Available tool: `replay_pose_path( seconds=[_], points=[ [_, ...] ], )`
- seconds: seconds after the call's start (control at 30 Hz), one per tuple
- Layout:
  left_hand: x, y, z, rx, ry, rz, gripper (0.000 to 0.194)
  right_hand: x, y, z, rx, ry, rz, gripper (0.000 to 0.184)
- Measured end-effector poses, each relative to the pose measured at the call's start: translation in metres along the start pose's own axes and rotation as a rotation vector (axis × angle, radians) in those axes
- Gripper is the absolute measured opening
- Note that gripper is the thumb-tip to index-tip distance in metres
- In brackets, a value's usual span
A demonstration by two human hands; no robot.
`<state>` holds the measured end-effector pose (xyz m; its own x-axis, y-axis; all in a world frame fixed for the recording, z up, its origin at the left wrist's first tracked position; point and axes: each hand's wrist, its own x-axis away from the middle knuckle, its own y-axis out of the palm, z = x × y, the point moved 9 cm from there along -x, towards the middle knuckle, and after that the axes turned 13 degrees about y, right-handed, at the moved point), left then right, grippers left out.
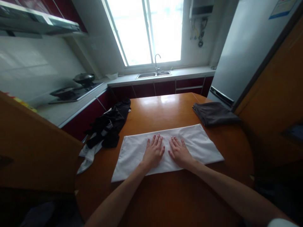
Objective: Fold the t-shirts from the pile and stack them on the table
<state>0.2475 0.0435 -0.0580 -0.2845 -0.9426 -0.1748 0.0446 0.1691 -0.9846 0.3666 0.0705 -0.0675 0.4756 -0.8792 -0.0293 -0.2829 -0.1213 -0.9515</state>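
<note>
A white cloth (pixel 132 154), folded into a long, wide strip, lies across the wooden table in front of me. My left hand (pixel 153 153) rests flat on its middle, palm down with the fingers spread. Just to the right, my right hand (pixel 180 152) lies flat on the same cloth, fingers stretched out and pointing away from me. A small gap separates the two hands. Light wrinkles show on the right part of the cloth.
A folded dark grey garment (pixel 215 113) lies at the table's right. Crumpled black and white clothes (pixel 111 121) hang over its left edge. Beyond the wooden table (pixel 161 110) are a sink (pixel 146 75) under the window, a stove (pixel 78 92) at left and a fridge (pixel 239 53) at right.
</note>
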Motion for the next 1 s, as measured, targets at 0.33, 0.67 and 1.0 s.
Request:
replay_pose_path(
  seconds=[0.33, 0.67, 1.0],
  points=[
    [0.001, 0.008, -0.045, -0.065, -0.154, -0.041, 0.06, -0.027, -0.014, 0.034, 0.014, 0.126, 0.007, 0.066],
    [0.0, 0.011, -0.047, -0.045, -0.167, -0.089, 0.06, -0.049, -0.028, 0.095, 0.061, 0.267, 0.064, 0.068],
    [-0.001, 0.014, -0.05, -0.034, -0.159, -0.082, 0.059, -0.058, -0.036, 0.133, 0.096, 0.324, 0.15, 0.065]
  ],
)
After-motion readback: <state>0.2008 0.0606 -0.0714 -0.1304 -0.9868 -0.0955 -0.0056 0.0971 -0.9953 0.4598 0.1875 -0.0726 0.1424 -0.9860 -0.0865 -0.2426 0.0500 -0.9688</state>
